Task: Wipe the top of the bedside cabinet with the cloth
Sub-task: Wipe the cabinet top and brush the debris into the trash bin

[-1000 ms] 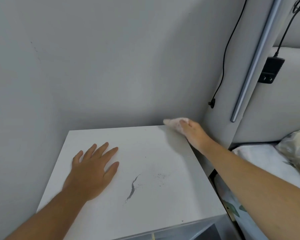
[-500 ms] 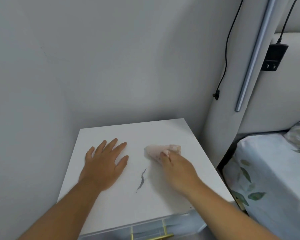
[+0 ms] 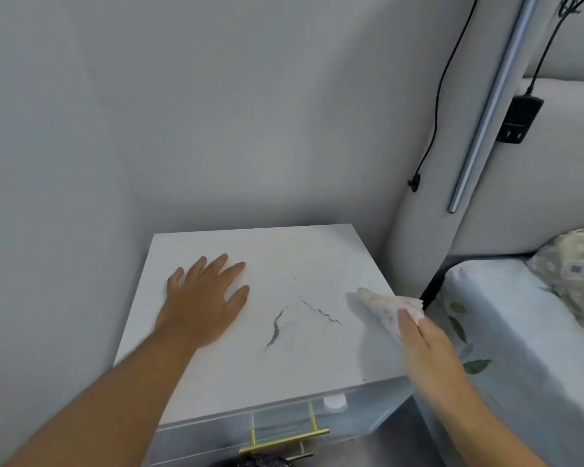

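The bedside cabinet top [image 3: 277,251] is white with dark grey streaks near its middle. My left hand [image 3: 201,298] lies flat on the left part of the top, fingers spread, holding nothing. My right hand [image 3: 425,348] presses a crumpled pale pink cloth [image 3: 385,308] onto the top at its right edge. The cloth sticks out past my fingertips toward the back left.
Grey walls stand behind and to the left of the cabinet. A bed with a leaf-print sheet [image 3: 520,332] adjoins on the right, with a padded headboard [image 3: 553,183]. A black cable [image 3: 435,106] and a plug adapter [image 3: 519,119] hang there. A drawer with a brass handle [image 3: 284,439] is below.
My right hand has dragged the cloth from the back right corner through the middle to the right edge. New thin dark streaks show near the middle. My left hand has stayed flat.
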